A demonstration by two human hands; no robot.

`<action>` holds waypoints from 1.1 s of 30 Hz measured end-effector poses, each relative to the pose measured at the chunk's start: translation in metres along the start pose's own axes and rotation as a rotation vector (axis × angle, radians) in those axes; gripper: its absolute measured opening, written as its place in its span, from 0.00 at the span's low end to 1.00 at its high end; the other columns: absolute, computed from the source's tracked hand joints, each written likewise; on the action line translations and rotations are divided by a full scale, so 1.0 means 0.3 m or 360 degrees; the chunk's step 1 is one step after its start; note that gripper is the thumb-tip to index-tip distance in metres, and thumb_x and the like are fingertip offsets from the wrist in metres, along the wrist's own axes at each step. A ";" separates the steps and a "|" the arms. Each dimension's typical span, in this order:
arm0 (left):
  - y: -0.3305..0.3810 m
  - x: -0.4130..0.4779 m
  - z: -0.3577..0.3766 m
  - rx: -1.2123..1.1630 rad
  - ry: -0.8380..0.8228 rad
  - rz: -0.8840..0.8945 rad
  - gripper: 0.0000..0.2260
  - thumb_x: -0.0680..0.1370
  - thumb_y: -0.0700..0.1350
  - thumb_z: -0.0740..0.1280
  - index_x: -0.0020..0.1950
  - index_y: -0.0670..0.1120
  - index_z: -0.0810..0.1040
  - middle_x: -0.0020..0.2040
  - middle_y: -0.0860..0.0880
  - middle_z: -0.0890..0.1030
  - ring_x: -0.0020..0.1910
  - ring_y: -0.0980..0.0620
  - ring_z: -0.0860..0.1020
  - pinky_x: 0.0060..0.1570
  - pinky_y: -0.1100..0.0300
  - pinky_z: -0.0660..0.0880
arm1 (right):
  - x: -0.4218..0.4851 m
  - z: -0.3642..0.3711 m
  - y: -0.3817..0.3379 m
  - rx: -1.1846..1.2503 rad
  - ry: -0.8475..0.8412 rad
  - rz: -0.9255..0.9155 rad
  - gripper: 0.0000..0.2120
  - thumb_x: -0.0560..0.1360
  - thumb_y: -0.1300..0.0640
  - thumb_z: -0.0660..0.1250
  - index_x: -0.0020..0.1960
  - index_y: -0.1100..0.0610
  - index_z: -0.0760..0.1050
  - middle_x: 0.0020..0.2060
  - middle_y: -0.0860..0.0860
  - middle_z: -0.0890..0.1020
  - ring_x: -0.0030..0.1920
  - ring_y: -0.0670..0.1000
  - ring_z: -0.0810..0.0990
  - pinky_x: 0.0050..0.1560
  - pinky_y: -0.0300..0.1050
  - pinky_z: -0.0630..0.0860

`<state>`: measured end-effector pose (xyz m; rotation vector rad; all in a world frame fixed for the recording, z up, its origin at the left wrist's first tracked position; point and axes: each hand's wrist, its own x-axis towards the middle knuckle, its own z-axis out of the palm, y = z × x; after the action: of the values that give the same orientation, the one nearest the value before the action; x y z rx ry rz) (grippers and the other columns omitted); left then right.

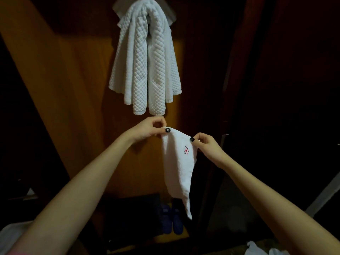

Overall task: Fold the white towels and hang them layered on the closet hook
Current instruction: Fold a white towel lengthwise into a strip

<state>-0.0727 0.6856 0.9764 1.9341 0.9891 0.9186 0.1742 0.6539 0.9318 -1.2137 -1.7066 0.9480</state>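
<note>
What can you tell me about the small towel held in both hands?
The small towel is white, soft-looking cloth with a little red stitched mark near its top. It hangs as a narrow strip, seemingly folded, tapering to a point. The left hand pinches its top left corner, the right hand its top right edge. It hangs below the quilted towel, apart from it.

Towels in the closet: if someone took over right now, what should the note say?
Both hands busy: left hand and right hand each pinch one end of the top edge of the small embroidered towel, which hangs below the quilted towel.
Done: quilted towel draped up high; its hook is hidden.
Left: fold the small one, hang it over the quilted towel.
</note>
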 end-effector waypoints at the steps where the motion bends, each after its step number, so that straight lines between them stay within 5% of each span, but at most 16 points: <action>1: -0.005 -0.001 0.003 0.0045 0.0001 0.0019 0.08 0.76 0.42 0.71 0.39 0.49 0.76 0.36 0.58 0.77 0.37 0.63 0.75 0.39 0.71 0.72 | -0.007 0.004 0.006 -0.0061 0.0052 -0.0034 0.07 0.80 0.58 0.64 0.44 0.58 0.76 0.40 0.49 0.81 0.39 0.39 0.79 0.43 0.36 0.75; 7: -0.027 0.007 0.020 0.0095 0.0064 0.0033 0.08 0.76 0.42 0.71 0.39 0.49 0.76 0.41 0.52 0.80 0.44 0.60 0.77 0.49 0.68 0.73 | -0.037 0.003 0.047 0.0080 0.0107 0.0031 0.09 0.82 0.60 0.60 0.43 0.60 0.71 0.39 0.56 0.76 0.41 0.52 0.74 0.45 0.48 0.72; 15: -0.060 0.021 0.052 -0.0072 0.0114 -0.0065 0.14 0.68 0.44 0.76 0.30 0.53 0.72 0.37 0.55 0.80 0.41 0.60 0.77 0.47 0.68 0.72 | -0.048 0.008 0.055 0.0177 -0.0057 0.0084 0.08 0.81 0.58 0.63 0.44 0.58 0.73 0.37 0.56 0.79 0.38 0.52 0.78 0.43 0.52 0.75; 17: -0.057 0.019 0.060 -0.0252 0.0073 -0.0091 0.14 0.66 0.47 0.76 0.30 0.52 0.71 0.38 0.54 0.80 0.41 0.59 0.76 0.46 0.68 0.73 | -0.040 0.009 0.052 0.0070 -0.0075 0.0035 0.08 0.81 0.58 0.64 0.45 0.60 0.75 0.45 0.59 0.81 0.46 0.52 0.80 0.50 0.54 0.77; 21: -0.030 0.014 0.059 -0.0582 -0.0107 -0.0156 0.13 0.66 0.45 0.76 0.31 0.51 0.72 0.41 0.53 0.80 0.40 0.59 0.76 0.42 0.67 0.73 | -0.016 0.008 0.035 -0.0145 -0.0148 -0.0059 0.06 0.78 0.59 0.67 0.46 0.62 0.79 0.66 0.47 0.71 0.65 0.42 0.68 0.59 0.27 0.64; 24: 0.000 0.002 0.043 -0.0695 -0.0321 -0.0202 0.13 0.67 0.42 0.74 0.31 0.51 0.71 0.39 0.53 0.79 0.36 0.58 0.74 0.38 0.65 0.68 | -0.002 0.004 0.007 -0.0086 -0.0314 -0.0085 0.05 0.78 0.61 0.67 0.45 0.62 0.80 0.72 0.46 0.66 0.71 0.43 0.63 0.69 0.40 0.61; 26: 0.012 -0.007 0.028 -0.0761 -0.0403 -0.0216 0.13 0.69 0.40 0.73 0.30 0.50 0.71 0.38 0.52 0.78 0.34 0.58 0.71 0.35 0.67 0.66 | 0.003 0.010 -0.021 -0.0025 -0.0411 -0.0074 0.06 0.78 0.62 0.67 0.42 0.61 0.79 0.69 0.47 0.70 0.68 0.44 0.67 0.69 0.45 0.65; 29: 0.016 -0.023 0.000 -0.0779 -0.0350 -0.0226 0.15 0.72 0.35 0.69 0.30 0.50 0.71 0.36 0.53 0.78 0.32 0.60 0.73 0.34 0.70 0.70 | 0.011 0.020 -0.043 0.0014 -0.0441 -0.0076 0.07 0.78 0.63 0.65 0.42 0.62 0.77 0.46 0.52 0.80 0.49 0.47 0.78 0.56 0.48 0.74; 33: 0.007 -0.053 -0.031 -0.0560 -0.0159 -0.0232 0.14 0.70 0.37 0.72 0.30 0.50 0.72 0.38 0.52 0.80 0.35 0.60 0.76 0.36 0.70 0.72 | 0.029 0.025 -0.049 -0.0125 -0.0324 -0.0074 0.08 0.80 0.59 0.64 0.43 0.60 0.76 0.38 0.51 0.80 0.37 0.43 0.78 0.44 0.38 0.74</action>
<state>-0.0868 0.6740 0.9783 1.5764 0.8352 0.8411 0.1605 0.6578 0.9441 -1.1544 -1.9399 1.0129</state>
